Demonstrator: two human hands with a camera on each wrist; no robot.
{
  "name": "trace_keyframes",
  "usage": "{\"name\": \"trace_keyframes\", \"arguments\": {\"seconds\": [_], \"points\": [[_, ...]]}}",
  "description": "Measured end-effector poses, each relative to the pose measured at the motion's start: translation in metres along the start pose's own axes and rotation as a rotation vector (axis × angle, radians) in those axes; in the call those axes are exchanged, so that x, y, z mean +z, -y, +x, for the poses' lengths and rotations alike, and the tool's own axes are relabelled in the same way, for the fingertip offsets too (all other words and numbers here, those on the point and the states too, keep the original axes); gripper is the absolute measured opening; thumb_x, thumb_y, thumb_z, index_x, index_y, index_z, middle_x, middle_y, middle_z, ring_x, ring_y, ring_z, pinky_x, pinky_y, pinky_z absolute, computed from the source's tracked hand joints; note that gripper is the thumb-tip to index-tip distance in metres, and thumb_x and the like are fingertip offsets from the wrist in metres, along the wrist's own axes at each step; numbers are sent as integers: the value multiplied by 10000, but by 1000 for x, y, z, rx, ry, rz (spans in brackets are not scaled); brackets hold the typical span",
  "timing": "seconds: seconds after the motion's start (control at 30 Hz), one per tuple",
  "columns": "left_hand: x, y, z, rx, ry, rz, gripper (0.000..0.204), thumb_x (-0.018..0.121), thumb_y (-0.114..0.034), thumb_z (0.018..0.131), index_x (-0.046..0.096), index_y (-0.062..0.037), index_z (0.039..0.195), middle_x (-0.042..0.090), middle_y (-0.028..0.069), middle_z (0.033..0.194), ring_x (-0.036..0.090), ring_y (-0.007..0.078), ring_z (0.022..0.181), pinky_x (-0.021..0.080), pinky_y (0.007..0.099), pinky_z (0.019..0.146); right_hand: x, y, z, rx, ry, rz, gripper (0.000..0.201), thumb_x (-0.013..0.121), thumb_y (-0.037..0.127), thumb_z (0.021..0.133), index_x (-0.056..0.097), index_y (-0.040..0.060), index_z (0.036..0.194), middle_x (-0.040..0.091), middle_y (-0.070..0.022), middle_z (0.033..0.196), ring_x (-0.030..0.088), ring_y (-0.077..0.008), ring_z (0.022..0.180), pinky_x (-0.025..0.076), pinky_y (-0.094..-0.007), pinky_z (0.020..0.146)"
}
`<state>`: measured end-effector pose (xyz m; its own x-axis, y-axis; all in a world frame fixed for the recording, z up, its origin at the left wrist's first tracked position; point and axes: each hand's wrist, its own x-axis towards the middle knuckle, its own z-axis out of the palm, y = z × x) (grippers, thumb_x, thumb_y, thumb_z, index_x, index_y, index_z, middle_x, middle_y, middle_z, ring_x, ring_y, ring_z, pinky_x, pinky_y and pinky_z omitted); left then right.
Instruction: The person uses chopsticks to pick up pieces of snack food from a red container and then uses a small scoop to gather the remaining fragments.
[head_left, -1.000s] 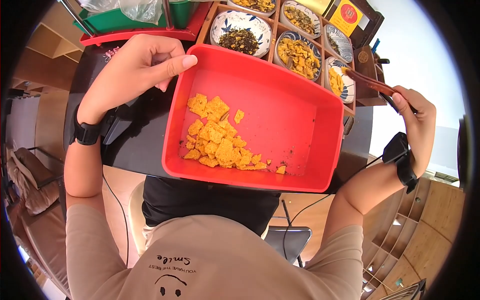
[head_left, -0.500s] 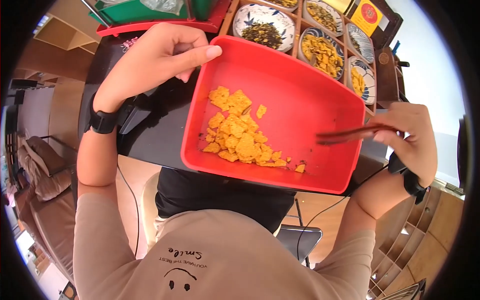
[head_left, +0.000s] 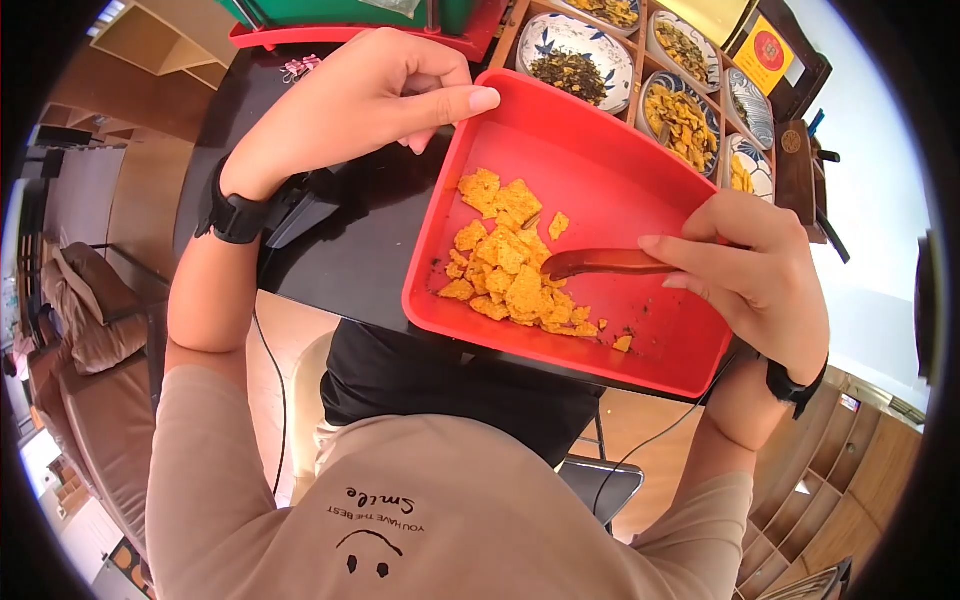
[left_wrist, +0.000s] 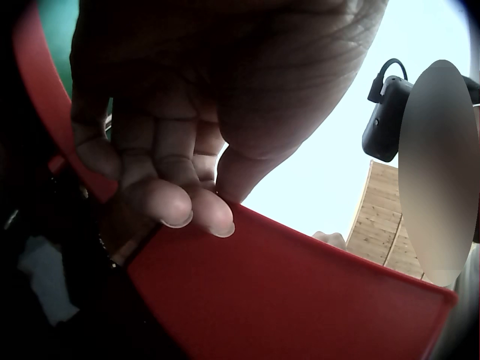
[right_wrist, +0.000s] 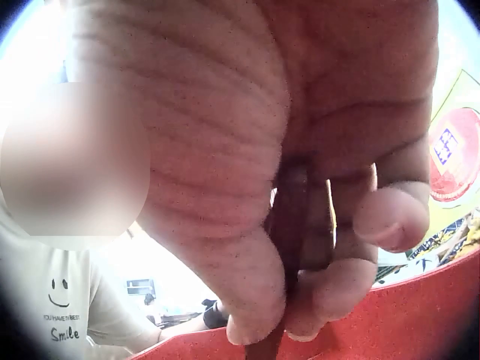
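Observation:
A red plastic tub [head_left: 590,160] stands tilted at the table's near edge, with orange, crumbly flat pieces [head_left: 505,265] heaped toward its left side. My left hand [head_left: 370,105] pinches the tub's far left corner, thumb on one side of the wall and fingertips on the other in the left wrist view. Over the tub, my right hand [head_left: 755,265] holds dark brown wooden tongs [head_left: 610,262] between thumb and fingers. The tips of the tongs are right at the heap's right side. In the right wrist view the tongs [right_wrist: 289,217] run down between thumb and fingers.
Behind the tub, a wooden compartment box [head_left: 630,95] holds patterned bowls [head_left: 608,55] of dried leaves and yellow pieces. A green bin [head_left: 350,25] on a red stand [head_left: 300,38] is at the back left. Dark crumbs [head_left: 650,345] lie on the tub's floor.
My right hand has brought the tongs from above a bowl at the back right, leftward and down into the tub beside the heap. The left hand keeps its pinch on the corner.

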<state>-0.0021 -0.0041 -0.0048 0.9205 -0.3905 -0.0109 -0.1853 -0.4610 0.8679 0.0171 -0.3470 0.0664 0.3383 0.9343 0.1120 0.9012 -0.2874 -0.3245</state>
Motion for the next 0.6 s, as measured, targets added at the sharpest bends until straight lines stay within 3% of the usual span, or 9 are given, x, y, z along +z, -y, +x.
{"name": "trace_keyframes", "arguments": {"seconds": [0.33, 0.43, 0.5, 0.6], "points": [[0, 0, 1, 29, 6, 0, 382, 652, -368, 1048, 666, -25, 878, 552, -55, 659, 518, 11, 610, 422, 189, 587, 4, 5, 6, -64, -19, -3, 443, 849, 95, 662, 797, 62, 1101, 628, -65, 822, 619, -225, 713, 473, -347, 586], [0, 1, 1, 31, 7, 4, 380, 652, -365, 1048, 664, -29, 872, 555, -56, 662, 514, 9, 607, 421, 187, 587, 4, 6, 8, -74, -26, 3, 306, 824, 77, 718, 779, 51, 1019, 611, -75, 810, 651, -256, 709, 519, -363, 576], [0, 2, 1, 29, 9, 7, 378, 651, -363, 1049, 663, -31, 868, 557, -57, 664, 512, 7, 606, 420, 186, 587, 4, 3, 5, -77, -12, 3, 420, 850, 94, 680, 796, 59, 1095, 630, -63, 824, 624, -224, 709, 477, -346, 576], [-1, 2, 2, 34, 18, 6, 377, 650, -362, 1050, 658, -38, 858, 559, -59, 668, 509, 6, 605, 420, 186, 587, 3, 3, 3, -56, 14, -15, 423, 841, 82, 687, 789, 50, 1105, 628, -75, 831, 627, -234, 712, 480, -350, 576]]}}
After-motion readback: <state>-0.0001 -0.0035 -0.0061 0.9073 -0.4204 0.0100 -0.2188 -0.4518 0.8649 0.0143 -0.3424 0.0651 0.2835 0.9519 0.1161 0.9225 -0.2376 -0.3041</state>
